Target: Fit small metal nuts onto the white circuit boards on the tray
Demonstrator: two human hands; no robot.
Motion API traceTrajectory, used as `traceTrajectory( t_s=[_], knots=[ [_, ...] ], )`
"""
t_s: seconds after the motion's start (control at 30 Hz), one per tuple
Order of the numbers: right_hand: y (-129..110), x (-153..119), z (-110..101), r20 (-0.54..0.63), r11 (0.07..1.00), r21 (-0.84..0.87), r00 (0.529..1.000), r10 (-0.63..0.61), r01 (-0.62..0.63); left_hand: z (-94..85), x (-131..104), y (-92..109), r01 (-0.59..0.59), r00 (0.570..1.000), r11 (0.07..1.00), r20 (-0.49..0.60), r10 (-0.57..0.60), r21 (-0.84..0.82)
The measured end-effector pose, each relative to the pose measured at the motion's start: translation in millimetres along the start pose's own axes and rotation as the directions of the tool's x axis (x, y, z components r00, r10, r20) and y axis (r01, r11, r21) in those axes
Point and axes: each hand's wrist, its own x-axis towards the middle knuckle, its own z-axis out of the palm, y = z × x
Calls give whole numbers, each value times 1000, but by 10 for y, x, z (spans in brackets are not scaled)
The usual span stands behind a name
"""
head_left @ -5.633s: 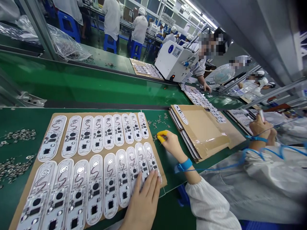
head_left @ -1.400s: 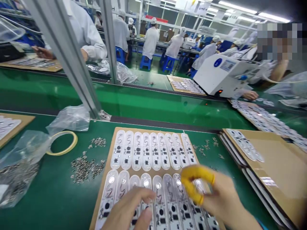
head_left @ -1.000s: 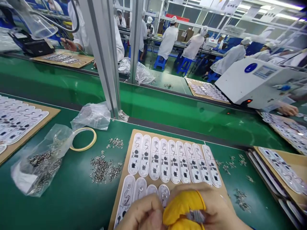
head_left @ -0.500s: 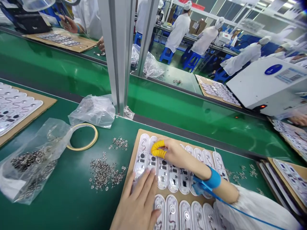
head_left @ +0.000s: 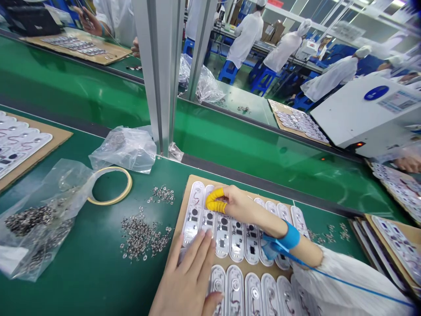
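Two rows of white oval plastic housings (head_left: pixel 237 241) with small circuit boards and wires lie on a cardboard sheet (head_left: pixel 226 261). My left hand (head_left: pixel 190 272) rests flat, fingers stretched out, over the lower ends of the leftmost housings in the upper row. Yellow finger covers sit on the thumb and index finger of my right hand (head_left: pixel 230 202). These two fingertips are pinched together at the upper part of the second housing from the left. Whatever lies between them is hidden. A blue wrist strap (head_left: pixel 290 237) with a cord circles my right wrist.
Loose small metal parts (head_left: pixel 141 237) lie in piles left of the cardboard. Beyond them are a tape roll (head_left: pixel 129 186) and clear plastic bags (head_left: pixel 123 147). A metal post (head_left: pixel 161 79) rises at the back edge. Stacked boards (head_left: pixel 394 245) stand at right; co-workers sit across the green conveyor (head_left: pixel 263 153).
The camera view has shifted slightly. Both hands stay at nearly the same places on the housings, with the right fingertips still pinched.
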Motion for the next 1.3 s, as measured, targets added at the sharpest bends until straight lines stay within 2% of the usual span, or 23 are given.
traceTrajectory(
  t_s=[0.4, 0.63, 0.73, 0.8, 0.87, 0.93, 0.97, 1.07, 1.1, 1.13, 1.17, 1.2, 1.23, 1.3],
  knots=[
    [-16, 28, -19, 10, 986, -154, 998, 60, -58, 20, -27, 21, 32, 999, 999, -2, -32, -10],
    [-67, 42, 53, -95, 955, -294, 995, 4, -32, -14, -1, 13, 13, 1000, 1000, -4, -13, 16],
    [-97, -44, 141, -210, 940, -334, 978, -8, -64, -8, -15, 16, -5, 1000, 1000, -11, 5, 25],
    [-88, -236, 179, -312, 932, -347, 950, -10, -104, 20, -46, 18, -38, 999, 999, -16, 38, 37],
    [-10, -568, 157, -429, 921, -350, 903, 4, -170, 71, -87, 17, -73, 997, 996, -11, 73, 42],
    [169, -1034, 58, -588, 894, -336, 808, 47, -297, 141, -131, 13, -92, 996, 995, -12, 92, 27],
    [298, -1304, -16, -687, 868, -311, 723, 77, -388, 178, -150, 11, -94, 995, 996, -16, 94, 11],
    [799, -2120, -266, -916, 735, -139, 369, 160, -663, 275, -199, -3, -104, 994, 994, -29, 104, -25],
    [981, -2349, -340, -944, 697, -72, 275, 183, -713, 298, -212, -11, -109, 994, 994, -29, 108, -26],
    [1157, -2537, -402, -953, 674, -15, 214, 214, -739, 315, -226, -22, -112, 993, 994, -32, 111, -22],
    [1318, -2680, -451, -952, 666, 28, 183, 246, -745, 328, -242, -35, -116, 993, 993, -36, 116, -18],
    [1456, -2779, -487, -947, 671, 57, 173, 271, -739, 338, -259, -51, -121, 992, 992, -29, 121, -18],
    [1566, -2840, -510, -939, 687, 70, 184, 290, -723, 347, -278, -70, -120, 993, 992, -16, 120, -26],
    [1689, -2890, -529, -920, 740, 70, 244, 308, -669, 368, -324, -112, -89, 995, 992, 32, 92, -88]
  ],
)
